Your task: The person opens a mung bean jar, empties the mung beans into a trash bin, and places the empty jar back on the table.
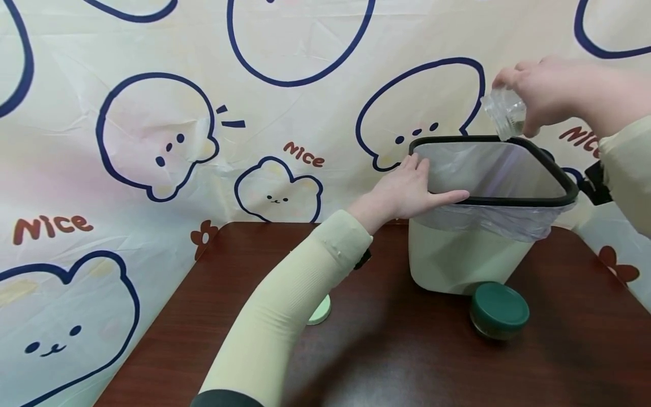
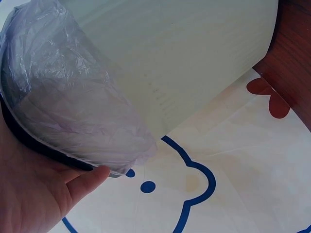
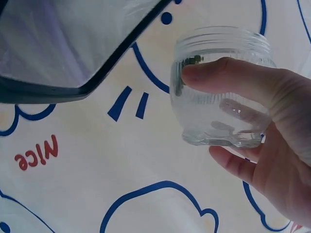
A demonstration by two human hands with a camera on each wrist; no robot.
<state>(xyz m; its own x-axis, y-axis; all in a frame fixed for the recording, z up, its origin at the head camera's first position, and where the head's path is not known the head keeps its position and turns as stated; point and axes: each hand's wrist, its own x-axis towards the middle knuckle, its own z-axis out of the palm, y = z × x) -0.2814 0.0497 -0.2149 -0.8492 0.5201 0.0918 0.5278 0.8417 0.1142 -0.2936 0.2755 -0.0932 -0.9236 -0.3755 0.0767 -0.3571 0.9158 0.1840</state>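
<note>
1. Jar (image 3: 201, 114), clear, lidless and thread-necked, held at the upper right of the head frame, tilted beside the rear edge of a bin; whether the two touch cannot be told. A few dark green bits (image 3: 193, 60) cling inside.
2. It looks like glass: stiff, probably light with so little in it, slippery if wet, and likely to chip or break if dropped. The rounded body below the threads seems the best hold, leaving the mouth uncovered.
3. The right hand (image 1: 554, 90) grips it there, thumb across one side, fingers closed round the other.
4. The left hand (image 1: 402, 189) rests on the left part of the bin's black rim (image 1: 519, 201), fingers spread and thumb outstretched, with nothing lifted.
5. The pale bin (image 1: 458, 254), right of centre, wears a thin, soft liner (image 1: 513, 220) folded over its edge.
6. Lower right, a green-lidded jar (image 1: 500, 311) stands before the bin on the brown surface (image 1: 407, 362); near the lower centre, a pale green disc (image 1: 321, 312) is partly hidden by the left sleeve (image 1: 285, 299).
7. Behind hangs a cartoon-printed sheet (image 1: 285, 124).
</note>
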